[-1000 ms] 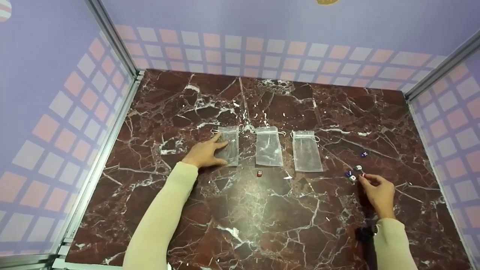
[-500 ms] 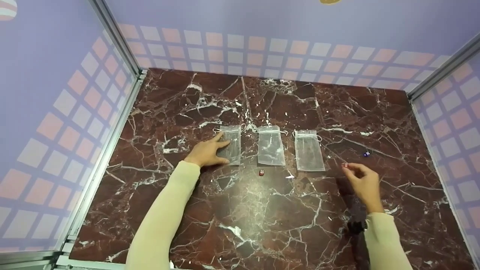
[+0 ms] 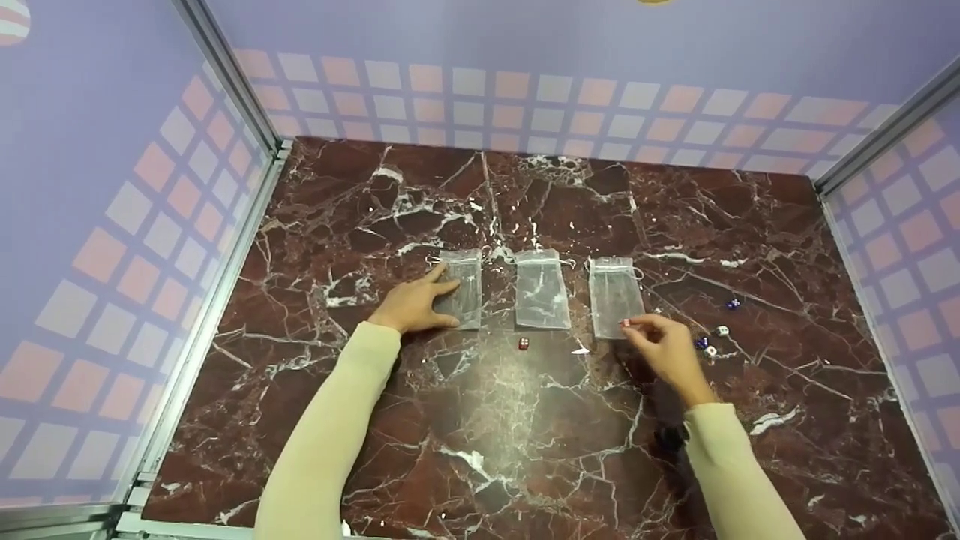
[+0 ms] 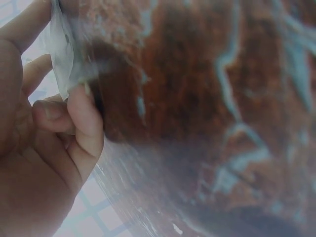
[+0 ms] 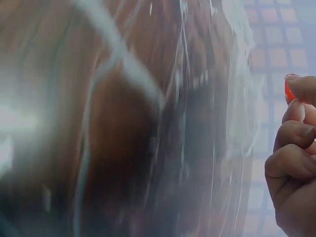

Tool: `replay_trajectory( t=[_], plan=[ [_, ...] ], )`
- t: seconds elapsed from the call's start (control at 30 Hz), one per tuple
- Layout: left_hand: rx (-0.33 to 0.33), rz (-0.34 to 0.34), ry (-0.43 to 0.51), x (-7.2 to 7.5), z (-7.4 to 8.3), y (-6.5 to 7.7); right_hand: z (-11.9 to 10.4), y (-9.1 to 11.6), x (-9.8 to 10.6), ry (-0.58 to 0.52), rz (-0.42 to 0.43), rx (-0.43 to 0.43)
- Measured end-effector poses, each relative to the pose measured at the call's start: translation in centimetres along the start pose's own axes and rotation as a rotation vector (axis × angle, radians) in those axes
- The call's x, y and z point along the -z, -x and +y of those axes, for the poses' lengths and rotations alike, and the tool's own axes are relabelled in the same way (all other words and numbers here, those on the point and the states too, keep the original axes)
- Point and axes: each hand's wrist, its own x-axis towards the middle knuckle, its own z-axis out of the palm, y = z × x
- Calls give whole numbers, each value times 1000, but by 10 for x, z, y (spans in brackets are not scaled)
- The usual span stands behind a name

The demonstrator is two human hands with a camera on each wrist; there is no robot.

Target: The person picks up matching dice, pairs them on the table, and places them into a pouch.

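Observation:
Three sheer white drawstring pouches lie in a row on the marbled table. My left hand rests spread on the left pouch, its index finger and thumb extended; in the left wrist view the pouch's edge shows by the fingers. My right hand pinches a red die between thumb and fingertips, over the lower part of the right pouch. In the right wrist view the red die shows at the fingertips. The middle pouch lies between the hands.
Another red die lies just below the middle pouch. To the right of my right hand are a white die, a blue die, a second white die and a farther blue die. Patterned walls border the table.
My right hand has picked the red die out of the cluster of dice and carried it left to the right pouch. The left hand stays on the left pouch.

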Motion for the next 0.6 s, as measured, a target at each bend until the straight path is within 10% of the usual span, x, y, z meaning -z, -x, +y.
replay_trajectory(
  t=[0.6],
  plan=[
    [4,-8,9,1,1,1,-34,-12,-67,64,-377,120]
  ],
)
